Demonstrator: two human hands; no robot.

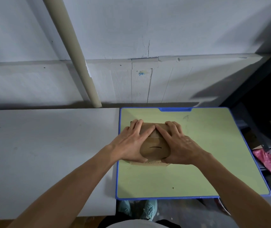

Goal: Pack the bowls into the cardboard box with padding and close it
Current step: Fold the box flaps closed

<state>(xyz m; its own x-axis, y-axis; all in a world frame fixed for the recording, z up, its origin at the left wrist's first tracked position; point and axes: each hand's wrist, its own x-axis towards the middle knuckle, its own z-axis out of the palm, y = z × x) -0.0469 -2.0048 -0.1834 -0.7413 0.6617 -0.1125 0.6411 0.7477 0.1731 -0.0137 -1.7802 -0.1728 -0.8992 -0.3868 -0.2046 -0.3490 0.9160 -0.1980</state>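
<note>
From the head view: one cardboard box (154, 149) sitting on a green, blue-edged desk (205, 153), top flaps folded down, contents hidden. Pressed from above by two hands, left hand (129, 143) and right hand (180, 143), both flat with fingers spread and nearly straight, index fingertips meeting, thumbs against the near edge. Alongside, one grey table (49, 153) butting the desk's left side.

Cardboard box (154, 150) on desk (197, 170)
</note>
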